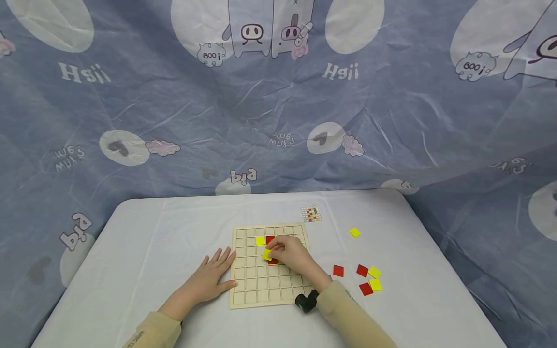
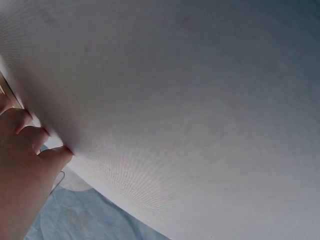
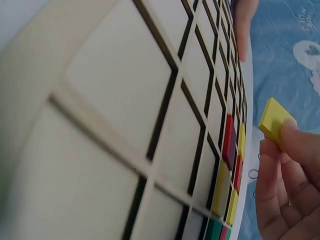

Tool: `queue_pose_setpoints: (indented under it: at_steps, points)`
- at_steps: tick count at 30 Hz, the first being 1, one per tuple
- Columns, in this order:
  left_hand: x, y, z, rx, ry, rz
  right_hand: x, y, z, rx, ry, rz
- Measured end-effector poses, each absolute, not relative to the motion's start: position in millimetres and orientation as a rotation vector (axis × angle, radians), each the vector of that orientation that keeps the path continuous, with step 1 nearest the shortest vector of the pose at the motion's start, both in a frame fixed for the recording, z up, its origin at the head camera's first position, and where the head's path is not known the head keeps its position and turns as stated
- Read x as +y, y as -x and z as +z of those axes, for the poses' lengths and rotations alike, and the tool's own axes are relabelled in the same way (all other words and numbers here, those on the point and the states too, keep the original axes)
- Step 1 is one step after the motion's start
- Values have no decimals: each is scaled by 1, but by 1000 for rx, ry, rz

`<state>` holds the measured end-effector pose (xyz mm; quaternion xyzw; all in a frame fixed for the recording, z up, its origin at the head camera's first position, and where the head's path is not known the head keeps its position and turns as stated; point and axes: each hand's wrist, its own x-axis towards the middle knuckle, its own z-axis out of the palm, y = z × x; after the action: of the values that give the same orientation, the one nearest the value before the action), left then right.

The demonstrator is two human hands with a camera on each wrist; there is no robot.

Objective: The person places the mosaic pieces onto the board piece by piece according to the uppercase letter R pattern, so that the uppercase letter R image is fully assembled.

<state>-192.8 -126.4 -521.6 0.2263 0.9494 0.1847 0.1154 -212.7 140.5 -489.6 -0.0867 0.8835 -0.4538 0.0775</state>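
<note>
Left hand lies flat, fingers straight, pointing toward one o'clock. Right hand has fingertips pinched, pointing toward ten o'clock.

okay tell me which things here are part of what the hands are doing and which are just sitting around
In use: right hand pinching a yellow tile; left hand flat beside the grid board; loose tiles.
Lying about: pattern card, backdrop cloth.
</note>
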Motion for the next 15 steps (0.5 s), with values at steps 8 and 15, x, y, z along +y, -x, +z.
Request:
queue_pose_setpoints:
  at_steps: [8,15]
  points:
    - [-127,192,-522,2779,-664,536,125,216,-495,2706,356,-1258]
    - [-127,193,-521,2778,-657,537,120,218,-498,2755,392,-1153]
